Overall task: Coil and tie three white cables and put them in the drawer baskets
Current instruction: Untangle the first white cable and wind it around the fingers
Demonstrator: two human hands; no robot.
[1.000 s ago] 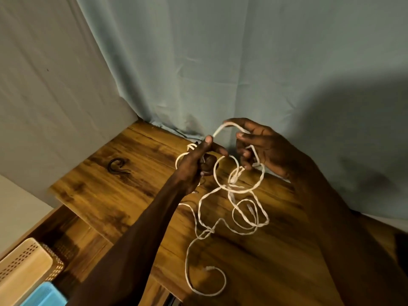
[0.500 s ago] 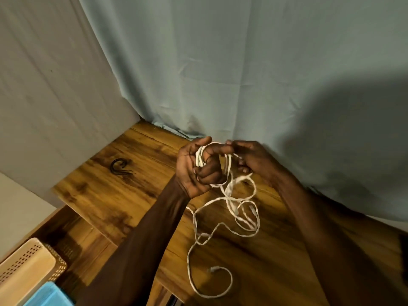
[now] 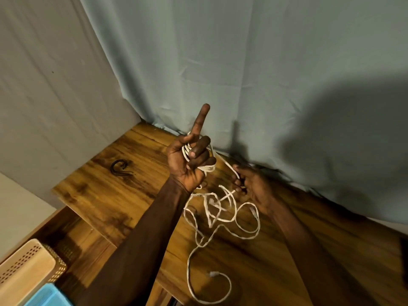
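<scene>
A long white cable (image 3: 220, 217) lies in loose tangled loops on the wooden tabletop (image 3: 110, 191). Several turns of it are wound around my left hand (image 3: 189, 160), which is raised palm up with the index finger pointing up and the other fingers curled over the coil. My right hand (image 3: 251, 184) is lower and to the right, pinching a taut strand that runs up to the coil. One cable plug (image 3: 213, 273) rests near the table's front edge. The drawer below holds a beige perforated basket (image 3: 26, 268) and a blue basket (image 3: 48, 294) at the bottom left.
A dark tie or hook-shaped piece (image 3: 121, 167) lies on the table to the left of my hands. A grey-blue curtain (image 3: 242, 74) hangs behind the table, and a grey wall (image 3: 44, 96) closes off the left side.
My left hand rose and turned palm up with more cable turns on it, its index finger now straight. My right hand dropped down to the right, pulling a strand taut.
</scene>
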